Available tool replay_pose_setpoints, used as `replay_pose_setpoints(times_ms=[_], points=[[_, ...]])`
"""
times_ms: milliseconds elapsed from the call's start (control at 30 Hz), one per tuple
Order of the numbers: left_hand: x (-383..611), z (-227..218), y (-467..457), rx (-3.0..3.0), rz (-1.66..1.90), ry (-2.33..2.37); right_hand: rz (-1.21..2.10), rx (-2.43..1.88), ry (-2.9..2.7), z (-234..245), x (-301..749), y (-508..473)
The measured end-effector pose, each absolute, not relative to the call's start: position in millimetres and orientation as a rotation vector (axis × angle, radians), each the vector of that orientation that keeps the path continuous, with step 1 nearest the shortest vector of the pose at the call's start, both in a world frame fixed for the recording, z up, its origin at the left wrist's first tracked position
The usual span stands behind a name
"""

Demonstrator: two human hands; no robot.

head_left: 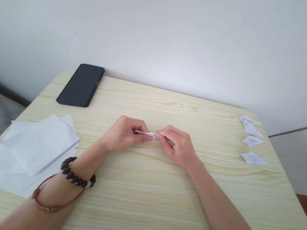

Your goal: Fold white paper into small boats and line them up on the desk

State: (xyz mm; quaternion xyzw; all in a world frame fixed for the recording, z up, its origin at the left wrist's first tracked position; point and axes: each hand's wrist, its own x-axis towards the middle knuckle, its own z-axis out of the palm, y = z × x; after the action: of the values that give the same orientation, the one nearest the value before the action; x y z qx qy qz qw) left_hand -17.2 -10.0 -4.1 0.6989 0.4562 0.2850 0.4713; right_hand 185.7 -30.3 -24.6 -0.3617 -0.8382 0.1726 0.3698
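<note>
At the middle of the light wooden table point(141, 191), my left hand point(123, 133) and my right hand point(177, 146) meet. Both pinch a small folded piece of white paper point(145, 133) between their fingertips, held just above the tabletop. Only a thin white edge of the paper shows between the fingers. My left wrist wears a dark bead bracelet point(76, 176) and a thin brown band point(52, 204).
A pile of white paper sheets point(34, 150) lies at the left. A black phone point(81, 84) rests face down at the far left corner. Several small folded paper shapes point(252, 141) sit along the right edge. A white wall stands behind the table.
</note>
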Motion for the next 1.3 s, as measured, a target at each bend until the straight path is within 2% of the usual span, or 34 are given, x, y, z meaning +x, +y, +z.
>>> replay_pose_setpoints(times_ms=[567, 1067, 1300], points=[[-20.5, 1.4, -5.4, 1.635, 0.638, 0.898, 0.555, -1.125, -2.011, -18.6, 183.7, -32.4], [-16.5, -3.2, -8.8, 1.606, 0.648, 1.049, 0.583, -0.996, -2.036, -25.5, 185.0, -32.0], [-17.2, -3.1, -10.5, 1.609, 0.682, 1.085, 0.464, -0.928, -2.096, -29.7, 184.2, -30.4]])
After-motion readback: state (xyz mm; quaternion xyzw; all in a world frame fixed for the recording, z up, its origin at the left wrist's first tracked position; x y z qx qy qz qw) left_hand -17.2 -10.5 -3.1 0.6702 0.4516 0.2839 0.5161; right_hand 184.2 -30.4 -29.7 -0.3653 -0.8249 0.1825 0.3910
